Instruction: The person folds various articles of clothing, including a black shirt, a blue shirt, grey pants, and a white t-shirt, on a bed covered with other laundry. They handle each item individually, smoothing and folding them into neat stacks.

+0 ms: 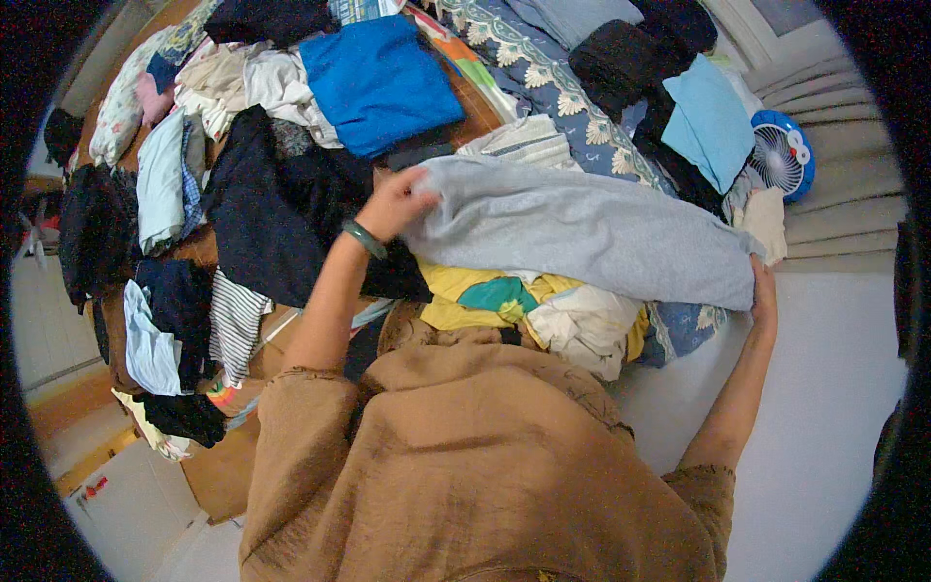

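Note:
A long light-grey cloth garment [582,225] stretches sideways in front of me. My left hand [402,204], with a dark green bangle on the wrist, grips its left end, slightly blurred. At the right end my right hand [764,295] pinches the edge, its fingers partly behind the fabric. Below the grey garment lie a yellow and green cloth [480,298] and a crumpled off-white cloth [585,324], close against my body. A cream striped cloth [527,142] shows just beyond it. Black garments [269,218] lie left of my left hand.
A folded blue cloth [382,84] lies on the wooden surface [480,109] ahead. Several clothes piles spread leftward, including a striped garment [236,324]. Right of the navy patterned cover [567,94] are a light-blue folded cloth [709,120] and a small blue fan [782,156].

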Demonstrator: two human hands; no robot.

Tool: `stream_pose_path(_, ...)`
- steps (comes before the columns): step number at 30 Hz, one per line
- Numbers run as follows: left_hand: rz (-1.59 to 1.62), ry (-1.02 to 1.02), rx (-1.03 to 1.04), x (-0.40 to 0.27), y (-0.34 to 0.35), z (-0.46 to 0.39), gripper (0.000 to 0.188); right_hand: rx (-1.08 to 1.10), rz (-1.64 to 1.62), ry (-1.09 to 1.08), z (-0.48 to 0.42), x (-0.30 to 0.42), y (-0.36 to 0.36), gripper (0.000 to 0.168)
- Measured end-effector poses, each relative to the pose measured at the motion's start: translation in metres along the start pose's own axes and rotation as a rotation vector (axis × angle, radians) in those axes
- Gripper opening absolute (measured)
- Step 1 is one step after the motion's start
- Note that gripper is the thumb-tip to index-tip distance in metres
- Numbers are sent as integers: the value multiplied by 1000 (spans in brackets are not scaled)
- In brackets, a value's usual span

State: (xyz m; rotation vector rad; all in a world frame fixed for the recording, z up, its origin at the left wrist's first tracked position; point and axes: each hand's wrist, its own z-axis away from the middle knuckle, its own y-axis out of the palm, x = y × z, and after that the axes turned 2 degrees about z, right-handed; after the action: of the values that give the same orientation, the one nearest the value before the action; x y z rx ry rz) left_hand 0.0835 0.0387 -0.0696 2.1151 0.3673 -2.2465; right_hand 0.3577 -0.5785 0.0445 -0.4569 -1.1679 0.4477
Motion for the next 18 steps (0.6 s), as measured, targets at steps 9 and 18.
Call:
stream_pose_path(9,-271,-361,-342,66,-16,-35,56,16,-91,33,27,7,19,74)
stream_pose_path(18,-2,-370,-234,10,5,-5,49,92,-147,40,9,8,4,71)
